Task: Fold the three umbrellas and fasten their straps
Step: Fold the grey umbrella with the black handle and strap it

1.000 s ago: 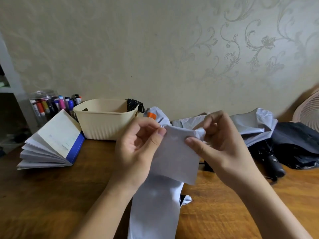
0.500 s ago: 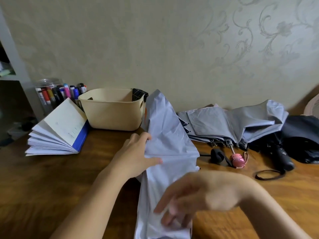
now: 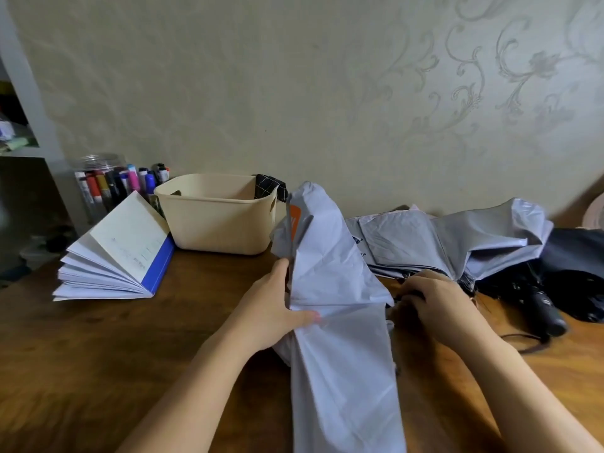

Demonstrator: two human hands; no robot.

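Several markers (image 3: pixel 108 188): jar far left, parked out of the way.
Basket (image 3: pixel 212 232): back by the wall, not in play.
Left hand (image 3: pixel 271 308): thumb in front, fingers behind, gripping the pale umbrella (image 3: pixel 333 282) mid-canopy, I guess to keep it standing for pleating.
Right hand (image 3: pixel 434 305): fingers curled at its right edge over something dark, maybe the strap; can't tell if it's held.
Grey umbrella (image 3: pixel 457 243): lying behind, unfolded, waiting.
Black umbrella (image 3: pixel 552 312): far right, loose too.
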